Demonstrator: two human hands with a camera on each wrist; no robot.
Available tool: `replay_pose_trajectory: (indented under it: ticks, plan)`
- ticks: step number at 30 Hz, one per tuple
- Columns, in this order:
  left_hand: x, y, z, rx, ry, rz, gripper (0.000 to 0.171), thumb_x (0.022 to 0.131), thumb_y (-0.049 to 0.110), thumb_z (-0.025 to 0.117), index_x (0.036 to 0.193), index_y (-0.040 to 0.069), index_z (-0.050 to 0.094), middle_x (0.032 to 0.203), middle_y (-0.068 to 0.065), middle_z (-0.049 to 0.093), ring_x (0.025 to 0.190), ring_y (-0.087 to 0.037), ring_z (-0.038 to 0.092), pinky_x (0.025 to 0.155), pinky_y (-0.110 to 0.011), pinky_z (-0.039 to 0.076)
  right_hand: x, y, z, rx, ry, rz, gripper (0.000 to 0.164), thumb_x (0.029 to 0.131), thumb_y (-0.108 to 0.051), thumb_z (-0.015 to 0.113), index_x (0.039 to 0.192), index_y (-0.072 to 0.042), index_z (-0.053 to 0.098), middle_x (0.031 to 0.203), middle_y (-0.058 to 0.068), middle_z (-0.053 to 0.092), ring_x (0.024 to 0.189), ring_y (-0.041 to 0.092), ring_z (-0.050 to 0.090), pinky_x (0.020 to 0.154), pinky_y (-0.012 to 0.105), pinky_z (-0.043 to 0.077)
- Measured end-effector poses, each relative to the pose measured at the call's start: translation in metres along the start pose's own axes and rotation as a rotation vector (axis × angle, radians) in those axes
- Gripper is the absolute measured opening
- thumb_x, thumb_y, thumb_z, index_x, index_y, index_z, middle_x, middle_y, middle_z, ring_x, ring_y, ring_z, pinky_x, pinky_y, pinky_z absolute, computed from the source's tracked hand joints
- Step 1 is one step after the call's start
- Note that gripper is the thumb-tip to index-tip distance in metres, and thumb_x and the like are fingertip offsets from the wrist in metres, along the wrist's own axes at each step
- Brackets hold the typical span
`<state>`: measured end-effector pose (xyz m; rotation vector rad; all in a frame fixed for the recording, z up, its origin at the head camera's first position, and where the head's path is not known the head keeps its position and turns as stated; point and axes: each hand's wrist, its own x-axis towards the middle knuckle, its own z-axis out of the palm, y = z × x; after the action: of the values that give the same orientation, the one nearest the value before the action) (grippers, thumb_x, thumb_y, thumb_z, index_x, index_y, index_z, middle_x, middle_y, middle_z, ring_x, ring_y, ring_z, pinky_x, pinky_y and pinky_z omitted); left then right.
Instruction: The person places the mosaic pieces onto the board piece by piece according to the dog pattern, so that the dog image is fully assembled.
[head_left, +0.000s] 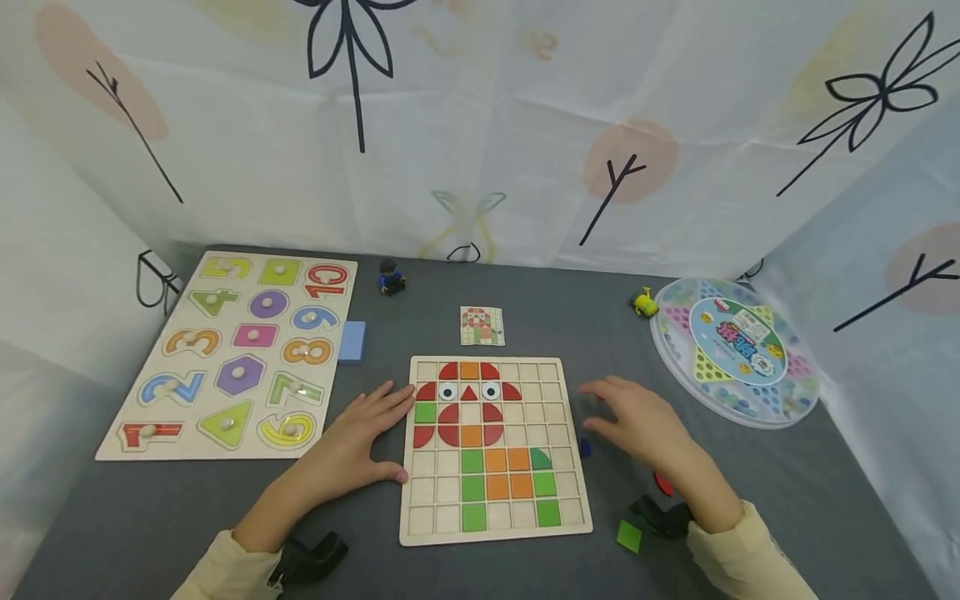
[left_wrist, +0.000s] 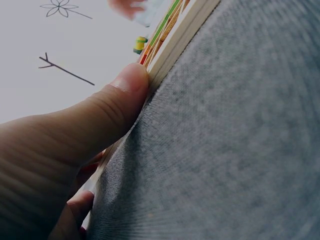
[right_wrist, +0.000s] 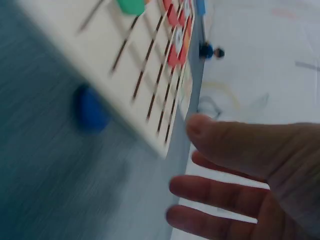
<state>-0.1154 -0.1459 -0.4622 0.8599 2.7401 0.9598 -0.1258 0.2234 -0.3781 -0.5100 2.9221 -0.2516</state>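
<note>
A wooden grid board (head_left: 448, 522) lies on the table with red, orange and green pieces and two eye pieces set in its upper and lower cells. My left hand (head_left: 352, 448) rests at its left edge, fingers spread, thumb touching the side; the left wrist view shows the thumb (left_wrist: 131, 80) against the board's wooden edge. To the right of the board, my right hand (head_left: 645, 421) hovers with fingers loosely extended and nothing between them. A small blue piece (head_left: 585, 448) lies by the right edge, below those fingers. Partly behind the right wrist is a red piece (head_left: 664, 483).
Behind the grid board lies a small picture card (head_left: 482, 325). A number puzzle board (head_left: 225, 332) and a blue block (head_left: 352, 342) are on the left. On the right sits a round game board (head_left: 738, 354), near a yellow-green toy (head_left: 644, 302). A green square (head_left: 629, 537) lies in front; a minifigure (head_left: 391, 277) stands behind.
</note>
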Motion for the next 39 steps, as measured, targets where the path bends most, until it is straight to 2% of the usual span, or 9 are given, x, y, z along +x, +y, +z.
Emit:
replay_pose_trajectory:
  ticks: [4, 8, 13, 19, 22, 30, 34, 37, 39]
  plan:
    - [0.001, 0.0, -0.002, 0.005, 0.0, -0.003, 0.099, 0.059, 0.053, 0.073, 0.14, 0.015, 0.031, 0.146, 0.003, 0.025, 0.135, -0.026, 0.013, 0.105, -0.054, 0.012, -0.036, 0.028, 0.0, -0.008, -0.086, 0.056, 0.048, 0.071, -0.021, 0.074, 0.115, -0.011, 0.058, 0.106, 0.005, 0.057, 0.094, 0.023, 0.057, 0.071, 0.039, 0.049]
    - [0.001, 0.0, -0.002, 0.003, 0.003, -0.006, 0.098, 0.059, 0.053, 0.073, 0.139, 0.014, 0.031, 0.146, 0.003, 0.025, 0.135, -0.027, 0.014, 0.105, -0.055, 0.011, -0.062, 0.046, 0.006, 0.025, -0.14, 0.134, 0.048, 0.068, -0.02, 0.075, 0.112, -0.01, 0.059, 0.103, 0.004, 0.057, 0.091, 0.023, 0.057, 0.07, 0.039, 0.048]
    - [-0.001, -0.001, 0.0, 0.001, -0.002, -0.005, 0.098, 0.059, 0.053, 0.073, 0.14, 0.015, 0.031, 0.145, 0.002, 0.026, 0.135, -0.027, 0.014, 0.104, -0.055, 0.012, -0.081, 0.058, 0.02, 0.068, -0.13, 0.175, 0.04, 0.065, -0.01, 0.076, 0.102, -0.013, 0.062, 0.093, -0.004, 0.057, 0.087, 0.017, 0.057, 0.072, 0.037, 0.048]
    - [-0.002, -0.002, 0.003, 0.003, 0.003, 0.003, 0.098, 0.059, 0.053, 0.073, 0.14, 0.016, 0.031, 0.145, 0.003, 0.026, 0.135, -0.027, 0.014, 0.104, -0.055, 0.012, -0.089, 0.06, 0.033, 0.007, 0.019, 0.074, 0.036, 0.063, -0.004, 0.076, 0.093, -0.017, 0.062, 0.088, -0.008, 0.058, 0.081, 0.012, 0.056, 0.067, 0.033, 0.048]
    - [-0.002, -0.002, 0.003, 0.002, 0.001, 0.004, 0.098, 0.06, 0.053, 0.072, 0.14, 0.015, 0.031, 0.145, 0.003, 0.026, 0.135, -0.027, 0.014, 0.104, -0.055, 0.012, -0.09, 0.06, 0.035, -0.002, 0.04, 0.062, 0.036, 0.063, -0.004, 0.076, 0.093, -0.018, 0.062, 0.086, -0.009, 0.057, 0.078, 0.01, 0.056, 0.064, 0.031, 0.048]
    - [-0.001, 0.0, 0.0, 0.009, 0.004, -0.003, 0.098, 0.059, 0.053, 0.073, 0.139, 0.015, 0.031, 0.146, 0.003, 0.025, 0.135, -0.027, 0.014, 0.104, -0.055, 0.012, -0.083, 0.055, 0.031, -0.056, 0.017, 0.076, 0.033, 0.065, -0.017, 0.077, 0.095, -0.017, 0.063, 0.084, -0.008, 0.054, 0.074, 0.007, 0.052, 0.061, 0.03, 0.046]
    - [-0.001, 0.0, 0.0, 0.006, 0.002, -0.001, 0.098, 0.06, 0.053, 0.073, 0.14, 0.015, 0.031, 0.146, 0.003, 0.025, 0.135, -0.027, 0.014, 0.104, -0.055, 0.012, -0.082, 0.043, 0.026, -0.055, 0.013, -0.005, 0.033, 0.065, -0.025, 0.077, 0.095, -0.018, 0.064, 0.086, -0.009, 0.055, 0.076, 0.007, 0.053, 0.063, 0.03, 0.047]
    - [-0.001, 0.0, 0.0, 0.007, 0.002, -0.001, 0.098, 0.06, 0.054, 0.072, 0.14, 0.015, 0.031, 0.146, 0.004, 0.025, 0.135, -0.026, 0.014, 0.105, -0.055, 0.012, -0.085, 0.03, 0.024, 0.003, -0.078, -0.077, 0.037, 0.064, -0.038, 0.075, 0.093, -0.019, 0.062, 0.084, -0.013, 0.053, 0.074, 0.004, 0.051, 0.061, 0.027, 0.045]
    - [-0.001, 0.0, 0.001, 0.01, 0.002, -0.003, 0.098, 0.06, 0.054, 0.072, 0.14, 0.015, 0.031, 0.146, 0.004, 0.024, 0.135, -0.026, 0.014, 0.105, -0.054, 0.012, -0.088, 0.022, 0.026, 0.044, -0.161, -0.086, 0.041, 0.062, -0.047, 0.073, 0.092, -0.022, 0.06, 0.08, -0.016, 0.05, 0.069, 0.0, 0.047, 0.057, 0.025, 0.042]
